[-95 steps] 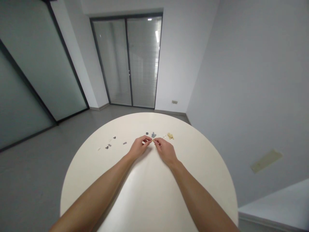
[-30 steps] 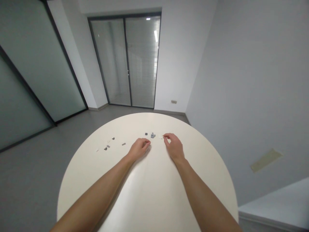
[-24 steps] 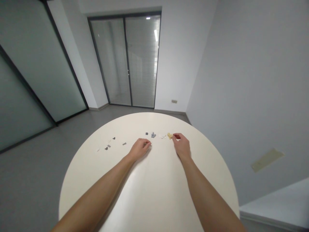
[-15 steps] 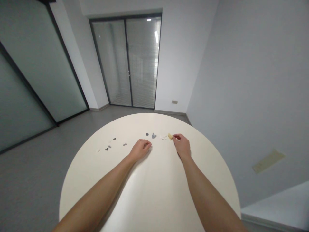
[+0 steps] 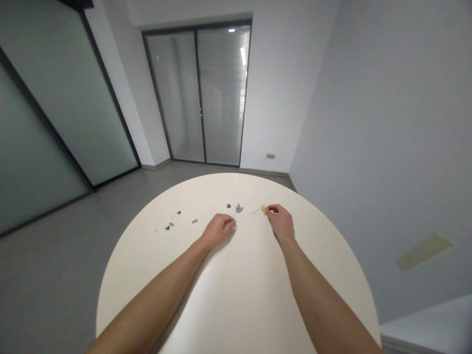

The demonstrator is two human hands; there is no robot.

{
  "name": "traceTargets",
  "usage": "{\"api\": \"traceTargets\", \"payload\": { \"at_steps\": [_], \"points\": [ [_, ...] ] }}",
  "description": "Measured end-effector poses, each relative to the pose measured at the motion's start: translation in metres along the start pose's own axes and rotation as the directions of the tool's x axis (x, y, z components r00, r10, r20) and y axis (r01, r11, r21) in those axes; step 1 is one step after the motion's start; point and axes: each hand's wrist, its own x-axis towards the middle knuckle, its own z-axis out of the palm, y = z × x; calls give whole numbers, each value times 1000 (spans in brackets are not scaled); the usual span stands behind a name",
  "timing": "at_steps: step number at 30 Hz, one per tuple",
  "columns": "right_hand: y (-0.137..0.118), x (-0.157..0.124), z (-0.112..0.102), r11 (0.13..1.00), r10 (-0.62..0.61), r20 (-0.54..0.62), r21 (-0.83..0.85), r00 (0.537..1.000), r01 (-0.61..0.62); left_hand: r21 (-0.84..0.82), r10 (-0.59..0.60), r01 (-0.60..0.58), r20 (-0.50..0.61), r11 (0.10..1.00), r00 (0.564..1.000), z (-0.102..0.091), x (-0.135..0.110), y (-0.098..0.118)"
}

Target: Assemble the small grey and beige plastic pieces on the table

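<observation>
My left hand [image 5: 219, 229] rests on the round cream table [image 5: 236, 295] with its fingers curled in; what they hold, if anything, is hidden. My right hand [image 5: 281, 221] lies further right, thumb and forefinger pinched at a small tan piece [image 5: 263, 210]. Between the two hands lie a grey piece [image 5: 239, 209], a small dark piece [image 5: 228, 206] and pale pieces [image 5: 252, 210].
More small grey and pale pieces [image 5: 169, 225] are scattered on the table's left part, with one grey bit [image 5: 194, 221] nearer my left hand. Beyond the table are grey floor, glass partitions and sliding doors [image 5: 199, 93]. A wall stands close on the right.
My hands were together over a small piece; the right hand has since gone right to the tan piece and pinches at it. The left hand stays curled in place.
</observation>
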Motion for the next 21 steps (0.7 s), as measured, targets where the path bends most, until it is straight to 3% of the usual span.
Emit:
{"api": "traceTargets", "payload": {
  "at_steps": [21],
  "points": [
    [3, 2, 1, 999, 33, 41, -19, 999, -32, 33, -31, 30, 32, 999, 999, -1, 0, 2]
  ]
}}
